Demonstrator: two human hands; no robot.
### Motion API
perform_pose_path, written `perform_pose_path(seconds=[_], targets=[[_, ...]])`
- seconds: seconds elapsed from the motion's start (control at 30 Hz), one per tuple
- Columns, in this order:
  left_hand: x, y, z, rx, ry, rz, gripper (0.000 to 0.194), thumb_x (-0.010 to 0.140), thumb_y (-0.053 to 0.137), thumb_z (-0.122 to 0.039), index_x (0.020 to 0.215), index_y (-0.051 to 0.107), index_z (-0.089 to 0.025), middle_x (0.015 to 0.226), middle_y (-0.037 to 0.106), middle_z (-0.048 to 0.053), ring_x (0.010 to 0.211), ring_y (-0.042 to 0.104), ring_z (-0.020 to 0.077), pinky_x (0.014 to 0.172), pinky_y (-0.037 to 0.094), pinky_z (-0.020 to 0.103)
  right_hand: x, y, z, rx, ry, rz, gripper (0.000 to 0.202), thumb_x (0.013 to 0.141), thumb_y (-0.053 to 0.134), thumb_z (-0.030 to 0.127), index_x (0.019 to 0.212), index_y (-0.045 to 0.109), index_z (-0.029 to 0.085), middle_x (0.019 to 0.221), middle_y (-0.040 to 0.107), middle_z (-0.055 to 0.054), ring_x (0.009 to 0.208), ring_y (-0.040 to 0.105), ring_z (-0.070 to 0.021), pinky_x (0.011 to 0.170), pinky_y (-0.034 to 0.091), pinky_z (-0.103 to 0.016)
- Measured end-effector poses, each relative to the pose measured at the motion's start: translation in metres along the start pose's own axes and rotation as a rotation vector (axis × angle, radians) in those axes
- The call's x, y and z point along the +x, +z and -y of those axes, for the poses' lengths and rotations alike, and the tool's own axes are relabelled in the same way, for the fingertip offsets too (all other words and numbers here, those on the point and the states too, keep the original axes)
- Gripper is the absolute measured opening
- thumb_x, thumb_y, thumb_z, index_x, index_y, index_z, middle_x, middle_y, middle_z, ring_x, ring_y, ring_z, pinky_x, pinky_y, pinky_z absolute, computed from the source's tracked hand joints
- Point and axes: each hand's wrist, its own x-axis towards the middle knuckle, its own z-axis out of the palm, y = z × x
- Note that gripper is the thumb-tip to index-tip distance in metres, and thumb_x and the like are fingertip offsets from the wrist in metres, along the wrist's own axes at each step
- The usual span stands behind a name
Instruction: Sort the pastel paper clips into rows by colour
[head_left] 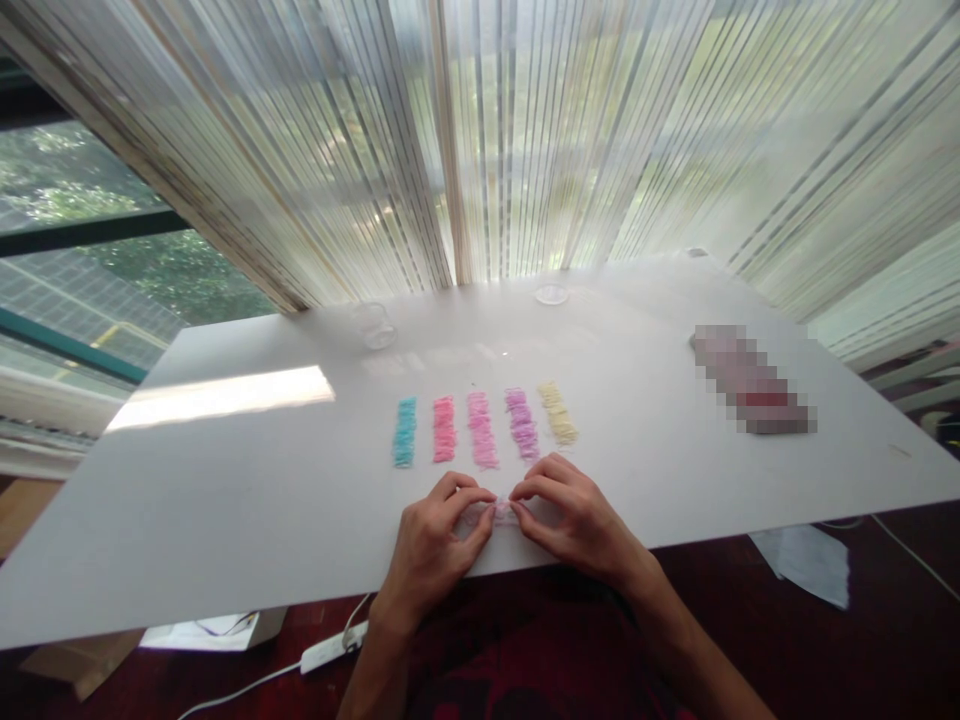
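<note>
My left hand [442, 530] and my right hand [574, 515] meet near the front edge of the white table [262, 510]. Each hand pinches a small, pale pinkish, partly see-through piece [502, 508] between thumb and fingers; its exact shape is too small to tell. Just beyond my hands, five strips of short strands lie side by side: turquoise [405, 432], coral pink [444, 429], light pink [482, 430], purple [522, 425] and pale yellow [558, 413].
A clear round container [375, 328] stands at the back left, and a clear round lid [551, 294] lies at the back middle. A blurred-out object [754, 382] is on the right. Sheer striped curtains [525, 140] hang along the back edge.
</note>
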Motion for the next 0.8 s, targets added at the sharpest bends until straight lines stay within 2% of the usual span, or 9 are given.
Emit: perform_pose_path(seconds=[0.3,0.53,0.67,0.8], targets=[[-0.003,-0.002,-0.001,-0.026,-0.014,-0.008,0.011,0.097,0.063,-0.023,0.101,0.074,-0.023,0.096,0.069,0.002,0.082,0.072,0.0148,0.075,0.057,0.024,-0.002,-0.002,0.003,0.017,0.031,-0.064,0.013,0.089,0.067,0.01,0.091,0.066,0.023,0.087,0.062,-0.002,0.084,0.061,-0.0175,0.076,0.051,-0.029],[-0.005,-0.017,-0.001,0.085,-0.02,-0.01,0.013,0.099,0.061,-0.027,0.1,0.074,-0.024,0.097,0.07,0.002,0.081,0.072,0.0149,0.073,0.057,0.024,-0.002,-0.003,0.004,0.013,0.052,-0.079,0.016,0.087,0.066,0.007,0.089,0.064,0.023,0.086,0.061,-0.002,0.084,0.06,-0.0182,0.075,0.051,-0.03],[-0.008,-0.024,0.002,0.123,-0.036,0.032,0.015,0.099,0.06,-0.029,0.099,0.074,-0.025,0.096,0.07,0.001,0.079,0.072,0.0145,0.068,0.056,0.023,-0.002,-0.001,0.003,-0.017,0.055,-0.07,0.016,0.086,0.065,0.006,0.087,0.062,0.023,0.085,0.06,-0.002,0.083,0.059,-0.0186,0.074,0.05,-0.031],[-0.007,-0.023,0.002,0.128,-0.045,0.068,0.014,0.099,0.061,-0.029,0.103,0.074,-0.027,0.099,0.072,0.0,0.08,0.073,0.0152,0.074,0.058,0.024,-0.001,0.001,0.002,-0.028,0.052,-0.053,0.017,0.086,0.064,0.006,0.088,0.061,0.023,0.085,0.06,-0.001,0.083,0.058,-0.0186,0.074,0.05,-0.031]])
